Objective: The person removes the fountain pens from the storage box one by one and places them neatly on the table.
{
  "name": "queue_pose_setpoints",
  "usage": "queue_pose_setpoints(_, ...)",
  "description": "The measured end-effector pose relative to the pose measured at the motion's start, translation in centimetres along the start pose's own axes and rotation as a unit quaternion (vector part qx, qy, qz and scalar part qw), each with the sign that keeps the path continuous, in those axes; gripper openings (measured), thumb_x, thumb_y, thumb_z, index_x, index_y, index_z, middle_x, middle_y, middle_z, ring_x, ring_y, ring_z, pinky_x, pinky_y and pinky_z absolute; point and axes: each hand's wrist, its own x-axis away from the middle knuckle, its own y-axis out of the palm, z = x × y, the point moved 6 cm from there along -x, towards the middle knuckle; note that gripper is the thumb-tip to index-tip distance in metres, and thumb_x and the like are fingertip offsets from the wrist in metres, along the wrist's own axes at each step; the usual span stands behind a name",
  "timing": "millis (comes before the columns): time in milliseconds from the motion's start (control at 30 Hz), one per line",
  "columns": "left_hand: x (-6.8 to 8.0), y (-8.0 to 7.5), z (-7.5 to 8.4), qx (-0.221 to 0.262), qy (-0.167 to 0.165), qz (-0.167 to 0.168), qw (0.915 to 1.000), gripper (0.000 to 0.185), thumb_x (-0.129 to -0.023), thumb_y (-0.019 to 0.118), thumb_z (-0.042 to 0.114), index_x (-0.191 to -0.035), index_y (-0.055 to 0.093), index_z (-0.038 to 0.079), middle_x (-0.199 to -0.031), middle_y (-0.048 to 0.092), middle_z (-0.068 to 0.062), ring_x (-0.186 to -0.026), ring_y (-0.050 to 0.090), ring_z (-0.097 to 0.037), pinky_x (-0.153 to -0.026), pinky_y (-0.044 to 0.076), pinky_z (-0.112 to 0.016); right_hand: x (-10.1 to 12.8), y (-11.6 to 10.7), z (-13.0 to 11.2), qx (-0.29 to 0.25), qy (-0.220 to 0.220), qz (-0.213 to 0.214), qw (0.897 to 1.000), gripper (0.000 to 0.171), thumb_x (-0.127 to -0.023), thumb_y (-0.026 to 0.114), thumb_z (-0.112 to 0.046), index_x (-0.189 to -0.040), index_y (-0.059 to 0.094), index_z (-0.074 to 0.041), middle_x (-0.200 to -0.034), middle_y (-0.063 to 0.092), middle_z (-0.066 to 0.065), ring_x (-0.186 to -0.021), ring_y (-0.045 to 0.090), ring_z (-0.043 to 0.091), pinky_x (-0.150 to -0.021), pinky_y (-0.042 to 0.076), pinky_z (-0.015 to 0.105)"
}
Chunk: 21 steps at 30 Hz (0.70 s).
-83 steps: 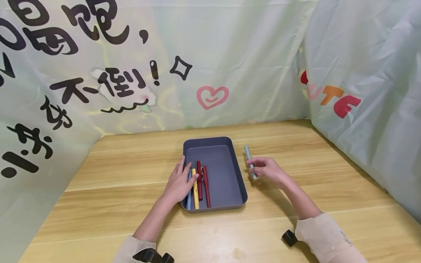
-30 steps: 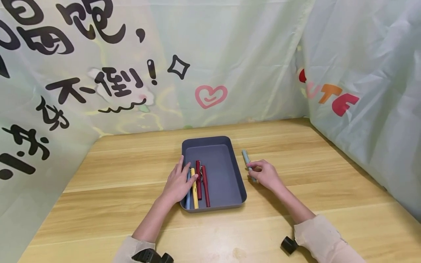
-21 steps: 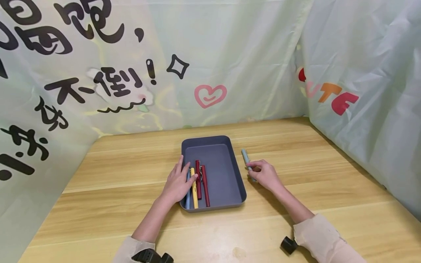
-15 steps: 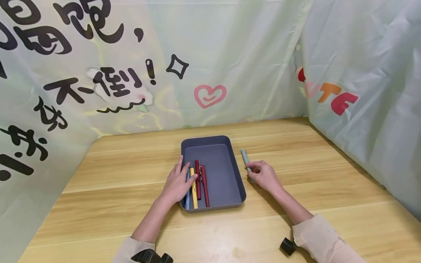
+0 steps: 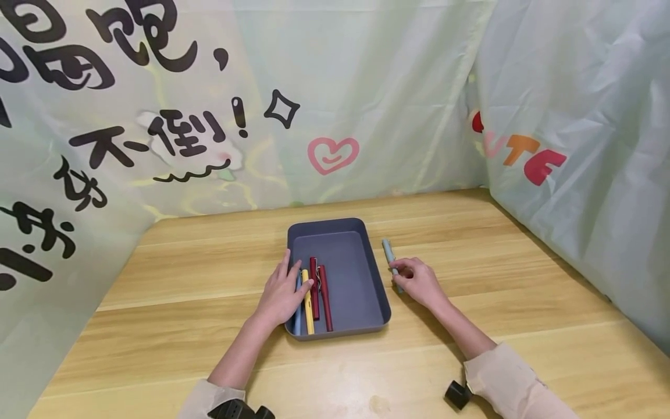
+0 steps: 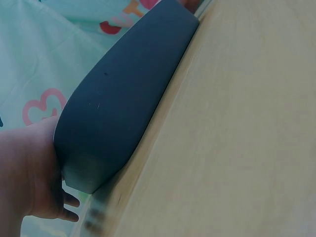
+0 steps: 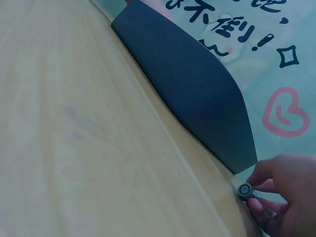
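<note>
A dark grey-blue tray [image 5: 356, 279] stands on the table. Along its left side lie a blue pen [image 5: 298, 317], a yellow pen [image 5: 307, 308] and two dark red pens, the nearer one [image 5: 325, 299] beside the other [image 5: 314, 291]. My left hand [image 5: 280, 294] rests over the tray's left wall, fingers spread, its thumb reaching over the blue and yellow pens. To the right of the tray, my right hand [image 5: 421, 282] pinches a pale grey-green pen [image 5: 388, 250] between thumb and fingers. In the right wrist view the round end of that pen [image 7: 245, 190] faces the camera, low by the tabletop.
The wooden table [image 5: 183, 337] extends around the tray on all sides. A printed cloth [image 5: 398, 105] with lettering and a pink heart hangs behind it, and another stretch [image 5: 586, 145] hangs along the right edge. Black wrist cameras sit at both cuffs.
The right hand with the pale grey-green pen has drawn slightly toward the person compared with the first frame, and its grip has altered a little. The left hand and tray stay in place.
</note>
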Motion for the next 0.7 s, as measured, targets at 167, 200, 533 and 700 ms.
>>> queue_pose_setpoints(167,0.0,0.0,0.1,0.002,-0.002,0.0,1.0,0.063,-0.095,0.044,0.041,-0.143,0.03,0.003,-0.152,-0.005,-0.011,-0.133,0.012,-0.039,-0.104,0.016,-0.055,0.0,-0.1,0.1,-0.01,0.004,0.0,1.0,0.023,-0.081,0.063,-0.001,-0.104,0.066,0.001,-0.092,0.058,0.012,-0.076,0.059,0.022,-0.063,0.047,0.031)
queue_pose_setpoints(200,0.0,0.0,0.1,0.003,-0.003,-0.001,1.0,0.062,-0.095,0.044,0.041,-0.143,0.031,0.003,-0.152,-0.005,-0.011,-0.134,0.012,-0.039,-0.104,0.015,-0.055,0.0,-0.2,0.1,-0.012,0.005,0.0,1.0,0.024,-0.081,0.062,-0.001,-0.105,0.065,0.001,-0.092,0.057,0.013,-0.077,0.059,0.023,-0.063,0.047,0.031)
queue_pose_setpoints(533,0.1,-0.1,0.0,0.005,-0.008,0.005,0.9999,0.063,-0.095,0.044,0.042,-0.143,0.031,0.004,-0.153,-0.003,-0.01,-0.134,0.013,-0.039,-0.104,0.015,-0.054,-0.2,-0.6,-0.3,-0.028,0.016,0.012,0.999,0.024,-0.083,0.06,-0.002,-0.106,0.064,0.002,-0.097,0.056,0.017,-0.081,0.06,0.028,-0.061,0.05,0.03)
queue_pose_setpoints(700,0.1,-0.1,0.1,-0.001,-0.008,0.007,0.9999,0.065,-0.095,0.043,0.043,-0.144,0.027,0.004,-0.153,-0.002,-0.01,-0.133,0.013,-0.04,-0.104,0.014,-0.054,-0.1,-1.0,-1.3,-0.027,0.012,0.02,0.999,0.025,-0.084,0.061,-0.004,-0.108,0.064,0.001,-0.1,0.057,0.015,-0.083,0.059,0.027,-0.064,0.051,0.032)
